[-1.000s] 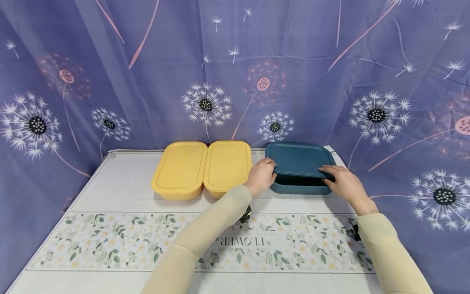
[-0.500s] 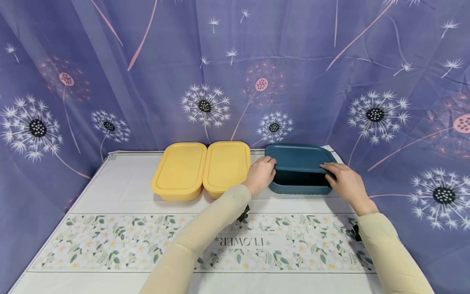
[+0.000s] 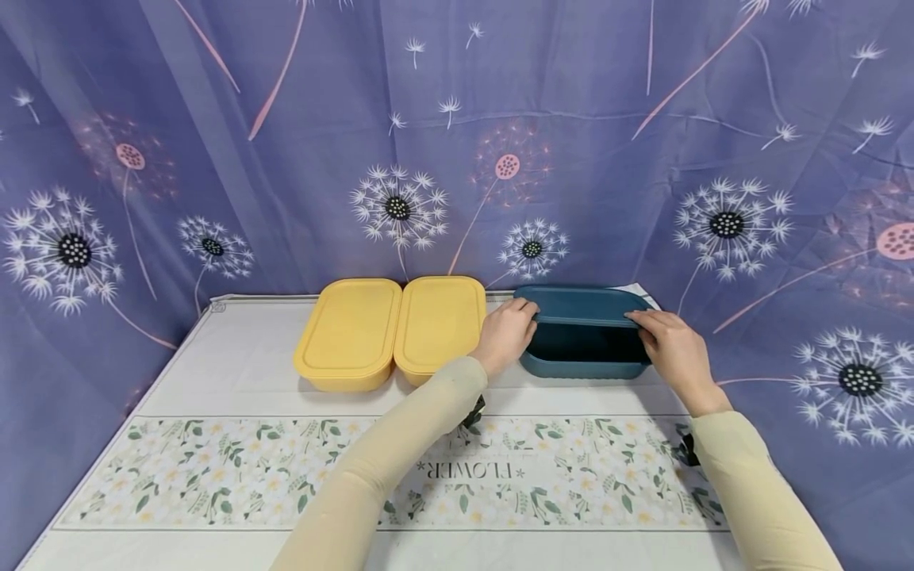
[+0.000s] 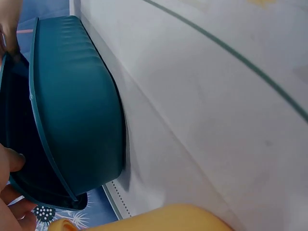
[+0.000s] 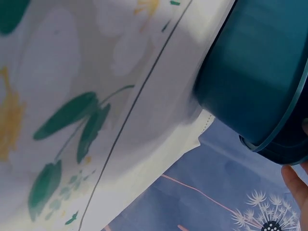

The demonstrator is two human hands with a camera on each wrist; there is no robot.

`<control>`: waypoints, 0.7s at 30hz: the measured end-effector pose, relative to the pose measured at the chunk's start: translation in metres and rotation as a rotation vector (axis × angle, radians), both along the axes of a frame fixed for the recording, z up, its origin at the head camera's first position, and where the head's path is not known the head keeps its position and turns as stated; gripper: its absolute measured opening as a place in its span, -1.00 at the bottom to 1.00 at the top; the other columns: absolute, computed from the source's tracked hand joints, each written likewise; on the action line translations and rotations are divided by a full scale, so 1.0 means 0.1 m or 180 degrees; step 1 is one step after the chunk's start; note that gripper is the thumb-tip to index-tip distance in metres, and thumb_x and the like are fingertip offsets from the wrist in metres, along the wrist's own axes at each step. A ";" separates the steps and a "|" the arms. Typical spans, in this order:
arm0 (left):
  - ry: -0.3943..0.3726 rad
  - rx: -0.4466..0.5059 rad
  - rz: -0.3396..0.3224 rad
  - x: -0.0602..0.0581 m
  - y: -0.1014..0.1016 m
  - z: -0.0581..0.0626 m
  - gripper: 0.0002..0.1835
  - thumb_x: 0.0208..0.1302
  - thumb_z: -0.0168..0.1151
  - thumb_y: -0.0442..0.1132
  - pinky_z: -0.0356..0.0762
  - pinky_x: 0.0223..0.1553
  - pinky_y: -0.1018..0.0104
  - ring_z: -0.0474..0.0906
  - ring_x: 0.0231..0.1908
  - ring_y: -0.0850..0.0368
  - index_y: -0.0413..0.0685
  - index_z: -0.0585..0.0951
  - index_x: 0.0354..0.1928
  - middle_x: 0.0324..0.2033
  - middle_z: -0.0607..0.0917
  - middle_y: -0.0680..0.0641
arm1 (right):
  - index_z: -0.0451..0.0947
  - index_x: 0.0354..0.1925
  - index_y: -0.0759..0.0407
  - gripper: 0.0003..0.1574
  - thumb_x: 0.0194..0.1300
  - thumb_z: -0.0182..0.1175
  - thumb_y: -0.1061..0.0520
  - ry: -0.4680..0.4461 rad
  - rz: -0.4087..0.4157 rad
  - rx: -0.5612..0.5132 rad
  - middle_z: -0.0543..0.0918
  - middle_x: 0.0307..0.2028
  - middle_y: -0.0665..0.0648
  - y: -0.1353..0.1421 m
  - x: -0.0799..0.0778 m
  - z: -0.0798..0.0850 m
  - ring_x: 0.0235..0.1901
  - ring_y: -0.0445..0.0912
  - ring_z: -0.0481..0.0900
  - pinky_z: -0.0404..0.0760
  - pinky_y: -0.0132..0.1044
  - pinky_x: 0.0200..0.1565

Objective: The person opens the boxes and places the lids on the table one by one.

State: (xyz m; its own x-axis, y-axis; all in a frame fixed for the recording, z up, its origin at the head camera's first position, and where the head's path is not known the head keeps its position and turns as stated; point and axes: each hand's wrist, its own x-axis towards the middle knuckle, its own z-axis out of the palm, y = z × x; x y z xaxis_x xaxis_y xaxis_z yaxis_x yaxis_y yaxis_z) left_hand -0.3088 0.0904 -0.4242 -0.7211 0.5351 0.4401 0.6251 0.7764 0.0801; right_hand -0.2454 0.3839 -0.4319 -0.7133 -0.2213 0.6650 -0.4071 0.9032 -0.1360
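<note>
We see a person's left hand (image 3: 505, 335) and right hand (image 3: 674, 355), thumbs and fingers clamped on opposite ends of a dark teal lid (image 3: 585, 305). Its front edge is raised above a matching rectangular container (image 3: 585, 369), at the back right of a white floral tablecloth (image 3: 236, 357), beside two yellow lidded boxes (image 3: 439, 325). Behind hangs a purple dandelion-print curtain (image 3: 457, 143).

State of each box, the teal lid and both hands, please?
Teal box: part-open
Teal lid: tilted, front edge raised
Left yellow box: closed
Right yellow box: closed
Left hand: grips the lid's left end
Right hand: grips the lid's right end
</note>
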 end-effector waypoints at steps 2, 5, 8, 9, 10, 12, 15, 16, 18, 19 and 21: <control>0.0024 0.0020 -0.0006 -0.01 0.00 0.00 -0.75 0.47 0.22 -0.15 0.61 -0.03 0.38 0.60 0.02 0.16 0.04 0.66 0.11 0.03 0.67 0.03 | 0.66 0.10 0.25 -0.53 0.23 0.27 0.49 0.0033 -0.0001 -0.0006 0.67 0.02 0.34 0.00 0.00 0.00 0.02 0.27 0.58 0.59 0.21 -0.34; 0.0049 0.0030 -0.0020 -0.01 0.00 0.00 -0.76 0.48 0.21 -0.14 0.62 -0.05 0.39 0.60 0.01 0.17 0.05 0.65 0.11 0.02 0.67 0.04 | 0.66 0.09 0.25 -0.52 0.22 0.26 0.51 0.0064 0.0003 -0.0024 0.67 0.02 0.33 0.00 0.00 0.01 0.03 0.26 0.57 0.60 0.22 -0.30; 0.0069 0.0043 -0.0035 -0.01 0.00 0.01 -0.76 0.48 0.19 -0.14 0.62 -0.06 0.39 0.60 0.01 0.17 0.05 0.65 0.11 0.02 0.67 0.04 | 0.67 0.09 0.25 -0.51 0.21 0.26 0.52 0.0093 0.0016 -0.0045 0.67 0.02 0.34 0.00 0.01 0.02 0.04 0.26 0.57 0.59 0.23 -0.26; 0.0077 0.0049 -0.0036 -0.01 0.00 0.02 -0.76 0.49 0.19 -0.14 0.62 -0.06 0.39 0.61 0.01 0.17 0.05 0.65 0.11 0.02 0.67 0.04 | 0.67 0.09 0.25 -0.51 0.21 0.26 0.52 0.0104 0.0021 -0.0053 0.67 0.02 0.34 0.00 0.01 0.03 0.04 0.26 0.57 0.59 0.23 -0.25; 0.0087 0.0061 -0.0040 -0.02 0.00 0.02 -0.76 0.49 0.19 -0.14 0.62 -0.07 0.39 0.61 0.01 0.16 0.04 0.65 0.10 0.01 0.67 0.04 | 0.67 0.09 0.24 -0.51 0.21 0.26 0.52 0.0117 0.0022 -0.0059 0.67 0.01 0.34 0.00 0.01 0.03 0.05 0.27 0.57 0.59 0.23 -0.24; 0.0111 0.0104 -0.0053 -0.02 0.00 0.04 -0.76 0.48 0.19 -0.15 0.63 -0.09 0.39 0.61 0.00 0.16 0.03 0.66 0.09 0.01 0.68 0.04 | 0.67 0.09 0.23 -0.51 0.22 0.26 0.53 0.0137 0.0020 -0.0068 0.67 0.01 0.33 0.00 0.02 0.05 0.05 0.27 0.56 0.59 0.23 -0.23; 0.0150 0.0150 -0.0076 -0.02 0.00 0.08 -0.77 0.48 0.19 -0.16 0.64 -0.13 0.38 0.61 -0.01 0.16 0.03 0.66 0.08 -0.01 0.68 0.04 | 0.67 0.09 0.22 -0.49 0.21 0.26 0.53 0.0167 0.0013 -0.0075 0.68 0.01 0.33 -0.01 0.04 0.09 0.06 0.26 0.57 0.60 0.23 -0.20; 0.0167 0.0162 -0.0087 -0.01 -0.01 0.09 -0.77 0.48 0.19 -0.16 0.64 -0.14 0.38 0.61 -0.02 0.17 0.03 0.66 0.08 -0.01 0.67 0.04 | 0.67 0.09 0.22 -0.49 0.21 0.27 0.53 0.0182 0.0015 -0.0076 0.68 0.01 0.34 -0.01 0.05 0.11 0.06 0.26 0.57 0.60 0.23 -0.19; 0.0196 0.0166 -0.0103 -0.01 -0.01 0.13 -0.77 0.49 0.18 -0.15 0.64 -0.17 0.39 0.61 -0.02 0.17 0.03 0.65 0.08 -0.01 0.67 0.04 | 0.68 0.10 0.22 -0.49 0.21 0.28 0.53 0.0214 0.0023 -0.0087 0.68 0.01 0.34 -0.02 0.06 0.15 0.05 0.26 0.58 0.60 0.23 -0.16; 0.0206 0.0171 -0.0115 -0.01 -0.02 0.15 -0.77 0.49 0.17 -0.15 0.64 -0.16 0.40 0.60 -0.02 0.17 0.03 0.65 0.08 -0.01 0.67 0.03 | 0.68 0.10 0.22 -0.48 0.21 0.28 0.53 0.0239 0.0029 -0.0092 0.68 0.01 0.34 -0.03 0.07 0.18 0.04 0.26 0.58 0.60 0.22 -0.14; 0.0229 0.0175 -0.0146 0.00 -0.03 0.21 -0.76 0.50 0.17 -0.15 0.63 -0.14 0.41 0.60 -0.02 0.16 0.02 0.65 0.09 -0.01 0.67 0.03 | 0.68 0.10 0.22 -0.49 0.21 0.29 0.52 0.0293 0.0040 -0.0099 0.68 0.00 0.34 -0.04 0.08 0.23 0.04 0.26 0.58 0.60 0.22 -0.12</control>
State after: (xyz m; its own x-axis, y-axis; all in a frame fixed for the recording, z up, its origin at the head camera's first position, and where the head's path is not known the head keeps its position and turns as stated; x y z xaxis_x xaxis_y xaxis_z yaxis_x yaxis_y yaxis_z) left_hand -0.3088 0.0875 -0.4036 -0.6620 0.5404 0.5194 0.6655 0.7426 0.0755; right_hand -0.2374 0.3800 -0.4087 -0.6461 -0.2080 0.7344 -0.4303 0.8939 -0.1253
